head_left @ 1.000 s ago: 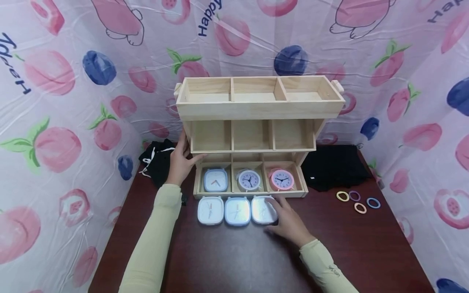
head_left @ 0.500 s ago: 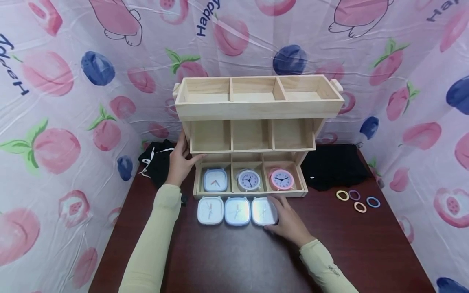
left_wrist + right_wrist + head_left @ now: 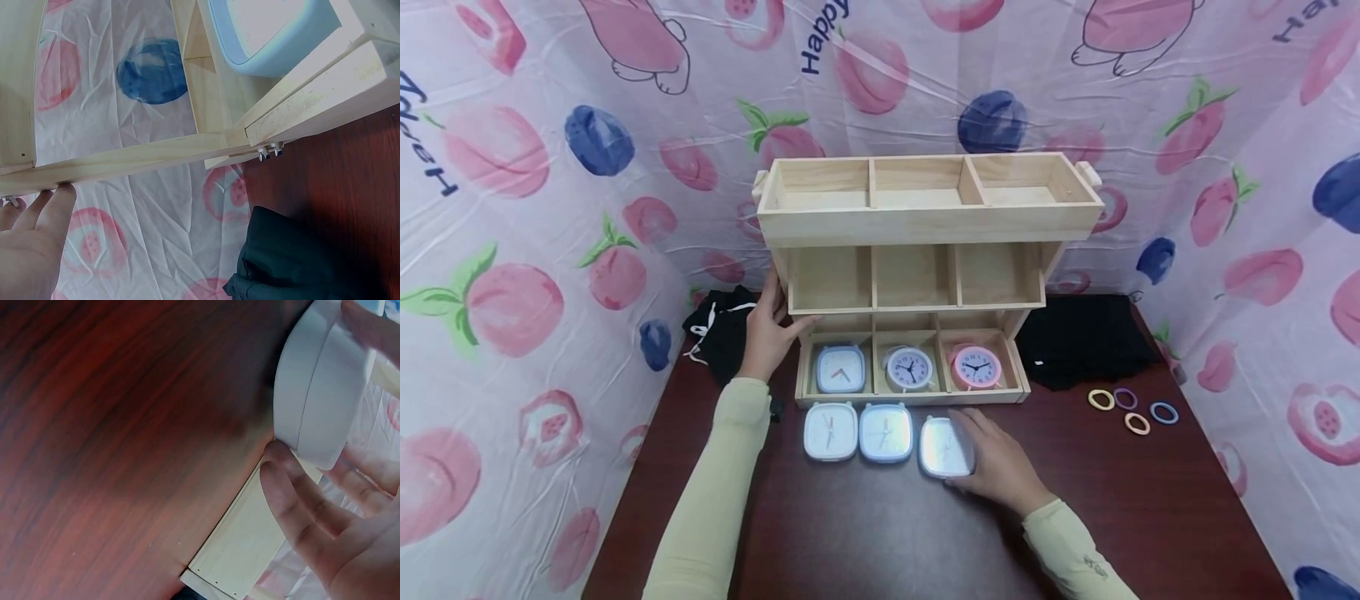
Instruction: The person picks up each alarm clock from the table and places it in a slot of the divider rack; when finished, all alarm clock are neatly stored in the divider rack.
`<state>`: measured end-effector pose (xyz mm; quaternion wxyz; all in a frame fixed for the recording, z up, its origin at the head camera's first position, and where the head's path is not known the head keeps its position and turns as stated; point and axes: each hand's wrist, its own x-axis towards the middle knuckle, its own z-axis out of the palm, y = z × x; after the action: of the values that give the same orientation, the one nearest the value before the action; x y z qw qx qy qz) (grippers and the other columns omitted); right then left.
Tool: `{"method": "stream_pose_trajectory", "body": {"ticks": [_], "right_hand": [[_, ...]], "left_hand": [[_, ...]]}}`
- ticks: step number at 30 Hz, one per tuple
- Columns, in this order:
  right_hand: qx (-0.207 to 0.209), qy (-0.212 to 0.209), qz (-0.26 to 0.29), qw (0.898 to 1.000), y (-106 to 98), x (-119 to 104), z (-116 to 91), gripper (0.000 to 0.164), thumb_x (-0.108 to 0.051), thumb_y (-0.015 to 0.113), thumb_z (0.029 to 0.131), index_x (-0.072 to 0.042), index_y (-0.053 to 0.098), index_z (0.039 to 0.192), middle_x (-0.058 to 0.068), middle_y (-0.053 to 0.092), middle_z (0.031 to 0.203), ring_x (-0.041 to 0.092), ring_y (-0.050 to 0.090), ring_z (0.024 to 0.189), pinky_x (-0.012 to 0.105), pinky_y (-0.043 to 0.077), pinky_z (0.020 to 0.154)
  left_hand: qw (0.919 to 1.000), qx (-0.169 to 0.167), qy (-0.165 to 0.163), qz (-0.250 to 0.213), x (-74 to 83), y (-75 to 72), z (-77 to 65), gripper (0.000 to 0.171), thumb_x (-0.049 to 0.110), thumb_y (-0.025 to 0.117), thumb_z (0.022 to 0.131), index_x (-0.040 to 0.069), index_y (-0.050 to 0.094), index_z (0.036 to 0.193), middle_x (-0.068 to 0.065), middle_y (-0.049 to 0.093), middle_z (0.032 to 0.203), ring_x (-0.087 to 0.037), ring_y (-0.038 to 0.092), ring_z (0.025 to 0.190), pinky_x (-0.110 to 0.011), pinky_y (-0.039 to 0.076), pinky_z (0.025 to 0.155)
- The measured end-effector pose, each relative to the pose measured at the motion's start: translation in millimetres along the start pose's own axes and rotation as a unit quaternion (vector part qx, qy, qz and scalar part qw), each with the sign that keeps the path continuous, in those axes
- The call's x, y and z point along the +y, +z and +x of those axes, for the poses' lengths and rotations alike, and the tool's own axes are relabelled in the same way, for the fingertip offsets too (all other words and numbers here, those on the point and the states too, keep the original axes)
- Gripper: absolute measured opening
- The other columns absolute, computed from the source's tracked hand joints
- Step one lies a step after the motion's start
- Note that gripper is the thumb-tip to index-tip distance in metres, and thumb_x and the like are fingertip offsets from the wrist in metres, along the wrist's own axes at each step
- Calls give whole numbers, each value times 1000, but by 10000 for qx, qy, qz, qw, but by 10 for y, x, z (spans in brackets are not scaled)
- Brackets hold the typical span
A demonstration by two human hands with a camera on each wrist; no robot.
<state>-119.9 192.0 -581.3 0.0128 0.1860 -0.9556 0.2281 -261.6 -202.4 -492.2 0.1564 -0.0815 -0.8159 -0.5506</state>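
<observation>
My right hand [image 3: 981, 450] grips a white square clock [image 3: 943, 447] on the dark wooden table [image 3: 880, 533], a little apart from the two square clocks [image 3: 857, 432] to its left. In the right wrist view the clock [image 3: 319, 406] is tilted on edge between my thumb [image 3: 281, 475] and fingers. My left hand [image 3: 767, 329] rests with straight fingers against the left side of a three-tier wooden organizer [image 3: 925, 221]. The left wrist view shows the fingertips [image 3: 53, 200] touching its wooden rail [image 3: 156, 156]. The bottom tier holds a blue square clock [image 3: 841, 369], a grey round clock [image 3: 910, 369] and a pink round clock [image 3: 977, 367].
Black cloth lies left [image 3: 722, 329] and right [image 3: 1082, 337] of the organizer. Several coloured hair rings [image 3: 1131, 410] lie at the right of the table. Fruit-print plastic sheeting [image 3: 512, 250] walls in the table on three sides.
My right hand has drawn the rightmost square clock toward me and slightly right, out of the row. The left hand has stayed on the organizer.
</observation>
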Motion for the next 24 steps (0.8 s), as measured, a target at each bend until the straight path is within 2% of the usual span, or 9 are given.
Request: {"method": "stream_pose_trajectory", "body": {"ticks": [6,10,13,17,20,22,24], "right_hand": [[-88,-45,-15,10000,-17,-9,-77,102,-45,104,61,-9,61,147,9,64,146,29,68,127,52,62,101],[59,-146,-47,9999,-12,10,-101,103,-44,104,61,-8,62,147,10,65,144,29,69,125,50,63,100],[267,-254,-76,9993,-48,32,-99,104,-45,104,61,-10,60,149,8,64,144,28,71,118,49,65,93],[799,-486,41,9956,-227,51,-34,105,-44,104,62,-13,58,151,10,63,146,29,73,113,50,65,86],[1371,-766,189,9874,-449,62,72,102,-39,104,62,-12,59,149,13,63,145,31,70,118,50,65,87],[1792,-901,267,9793,-605,69,152,99,-36,104,60,-9,62,146,15,64,144,32,68,123,43,63,92],[2204,-942,379,9701,-758,74,242,97,-32,103,58,-6,64,142,17,65,144,33,66,125,28,57,99]], "left_hand": [[10000,-11,-30,6,-5,3,-10,112,21,87,91,46,12,171,-4,25,177,-28,31,162,-48,41,128],[10000,-30,-67,11,-12,5,-13,112,20,87,92,45,11,171,-6,24,178,-29,30,163,-48,41,128],[10000,-28,-84,-13,-10,9,-19,112,19,87,91,44,12,171,-6,25,177,-28,31,162,-48,42,128],[10000,2,-44,-49,-4,12,-13,113,18,87,91,44,13,171,-5,26,177,-28,32,162,-47,42,127],[10000,8,-37,-84,-9,10,0,112,18,87,91,46,14,170,-2,25,178,-27,31,162,-46,41,128],[9999,5,-58,-110,-11,8,6,111,17,87,91,46,14,170,0,24,178,-27,31,162,-46,41,128],[9999,-13,-56,-135,-7,6,11,111,17,86,92,46,13,170,2,24,178,-27,31,162,-46,40,129]]}}
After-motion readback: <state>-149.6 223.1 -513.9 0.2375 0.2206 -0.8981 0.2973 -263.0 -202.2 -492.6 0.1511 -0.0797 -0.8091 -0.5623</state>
